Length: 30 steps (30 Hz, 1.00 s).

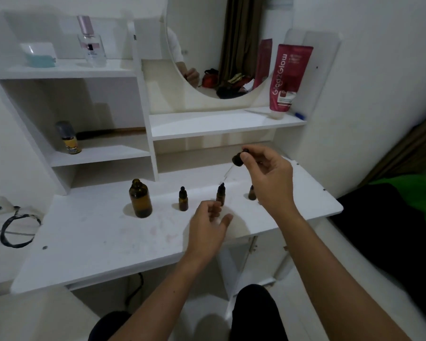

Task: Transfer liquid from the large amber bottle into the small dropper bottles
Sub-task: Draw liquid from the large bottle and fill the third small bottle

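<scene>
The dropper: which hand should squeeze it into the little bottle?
Probably the right hand: it pinches the dropper, whose tip hangs above the middle small bottle. The left hand is empty beside it.

My right hand (268, 173) pinches a black dropper cap (239, 159) above the white vanity table (96, 232), its glass pipette (225, 177) slanting down toward the middle small dropper bottle (220, 194). My left hand (208, 223) hovers loosely curled just in front of that bottle, holding nothing. The large amber bottle (140, 198) stands uncapped to the left, a capped dropper bottle (183, 199) between them. A third small bottle (252, 193) sits partly hidden behind my right wrist.
</scene>
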### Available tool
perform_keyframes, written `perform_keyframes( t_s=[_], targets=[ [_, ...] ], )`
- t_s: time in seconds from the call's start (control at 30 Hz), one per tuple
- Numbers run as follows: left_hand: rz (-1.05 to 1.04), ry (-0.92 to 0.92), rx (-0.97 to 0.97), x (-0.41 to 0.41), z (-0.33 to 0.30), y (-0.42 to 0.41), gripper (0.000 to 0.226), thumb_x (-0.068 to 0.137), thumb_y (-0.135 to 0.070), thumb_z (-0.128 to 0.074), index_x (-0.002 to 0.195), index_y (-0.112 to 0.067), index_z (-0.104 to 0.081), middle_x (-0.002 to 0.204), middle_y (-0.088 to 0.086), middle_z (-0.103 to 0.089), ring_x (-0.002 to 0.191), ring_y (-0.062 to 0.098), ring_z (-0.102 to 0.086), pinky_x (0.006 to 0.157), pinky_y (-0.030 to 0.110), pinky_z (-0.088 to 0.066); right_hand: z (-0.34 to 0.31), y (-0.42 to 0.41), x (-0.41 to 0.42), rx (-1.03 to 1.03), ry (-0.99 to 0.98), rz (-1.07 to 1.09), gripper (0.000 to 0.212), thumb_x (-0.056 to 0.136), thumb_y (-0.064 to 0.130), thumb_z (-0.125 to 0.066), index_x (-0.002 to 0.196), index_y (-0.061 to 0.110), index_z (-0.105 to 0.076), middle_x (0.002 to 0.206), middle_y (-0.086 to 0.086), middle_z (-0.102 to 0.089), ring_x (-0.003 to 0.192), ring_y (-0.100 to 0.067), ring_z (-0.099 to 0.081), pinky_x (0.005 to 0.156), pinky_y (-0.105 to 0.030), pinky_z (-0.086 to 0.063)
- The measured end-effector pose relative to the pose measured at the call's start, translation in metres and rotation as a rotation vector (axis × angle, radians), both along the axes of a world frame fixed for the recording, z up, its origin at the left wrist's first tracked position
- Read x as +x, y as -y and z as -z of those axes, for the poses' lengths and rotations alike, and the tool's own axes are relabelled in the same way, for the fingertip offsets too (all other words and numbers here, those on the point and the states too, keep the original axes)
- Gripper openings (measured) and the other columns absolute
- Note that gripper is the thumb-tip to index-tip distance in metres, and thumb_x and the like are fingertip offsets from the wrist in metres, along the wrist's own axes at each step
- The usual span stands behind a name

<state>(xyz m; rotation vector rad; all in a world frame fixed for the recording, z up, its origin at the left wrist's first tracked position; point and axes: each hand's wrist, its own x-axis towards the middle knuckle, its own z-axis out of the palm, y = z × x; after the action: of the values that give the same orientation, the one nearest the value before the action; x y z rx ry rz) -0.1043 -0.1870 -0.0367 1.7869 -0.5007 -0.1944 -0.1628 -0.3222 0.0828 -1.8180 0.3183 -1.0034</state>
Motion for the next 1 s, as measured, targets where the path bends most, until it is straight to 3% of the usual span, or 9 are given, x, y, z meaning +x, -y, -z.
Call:
perform_keyframes(
  t_s=[0.1, 0.23, 0.47, 0.67, 1.0],
  targets=[
    [0.059, 0.043, 0.012, -0.003, 0.003, 0.023, 0.039, 0.09, -0.031, -0.079, 0.124, -0.023, -0.062, 0.118, -0.013, -0.065, 0.106, -0.001, -0.061, 0.094, 0.016, -0.052, 0.007, 0.03, -0.015, 0.022, -0.006, 0.069, 0.019, 0.099, 0.02, -0.073, 0.118, 0.016, -0.076, 0.108, 0.002, -0.08, 0.105, -0.013, -0.076, 0.091, -0.037, -0.063],
    [0.125, 0.087, 0.053, -0.004, 0.006, 0.053, 0.045, 0.091, -0.029, -0.078, 0.131, -0.023, -0.06, 0.128, -0.01, -0.064, 0.112, 0.001, -0.06, 0.09, 0.005, -0.044, 0.013, 0.058, -0.027, 0.003, -0.013, 0.15, 0.017, 0.099, 0.019, -0.073, 0.116, 0.017, -0.077, 0.106, 0.004, -0.08, 0.102, -0.012, -0.076, 0.098, -0.037, -0.061],
    [0.113, 0.055, 0.035, 0.003, 0.007, 0.093, 0.06, 0.091, -0.028, -0.078, 0.144, -0.023, -0.051, 0.142, -0.009, -0.055, 0.12, 0.004, -0.056, 0.103, 0.022, -0.046, 0.027, 0.081, -0.023, 0.036, -0.027, 0.168, 0.015, 0.099, 0.016, -0.073, 0.113, 0.017, -0.077, 0.102, 0.01, -0.079, 0.1, -0.007, -0.076, 0.095, -0.027, -0.059],
    [0.089, 0.059, 0.018, 0.017, 0.011, 0.11, 0.057, 0.091, -0.026, -0.078, 0.141, -0.019, -0.053, 0.136, -0.004, -0.058, 0.113, 0.008, -0.062, 0.103, 0.028, -0.051, 0.034, 0.087, -0.015, 0.017, -0.027, 0.152, 0.014, 0.1, 0.014, -0.072, 0.113, 0.014, -0.076, 0.103, 0.001, -0.079, 0.098, -0.007, -0.076, 0.091, -0.022, -0.058],
    [0.039, 0.124, 0.025, 0.027, 0.014, 0.123, 0.023, 0.094, -0.025, -0.074, 0.116, -0.022, -0.069, 0.111, -0.01, -0.065, 0.101, 0.005, -0.064, 0.096, 0.033, -0.055, 0.044, 0.087, -0.002, -0.05, -0.099, 0.088, 0.012, 0.099, 0.008, -0.071, 0.109, 0.01, -0.077, 0.095, 0.0, -0.079, 0.091, -0.006, -0.077, 0.085, -0.014, -0.054]
  ],
)
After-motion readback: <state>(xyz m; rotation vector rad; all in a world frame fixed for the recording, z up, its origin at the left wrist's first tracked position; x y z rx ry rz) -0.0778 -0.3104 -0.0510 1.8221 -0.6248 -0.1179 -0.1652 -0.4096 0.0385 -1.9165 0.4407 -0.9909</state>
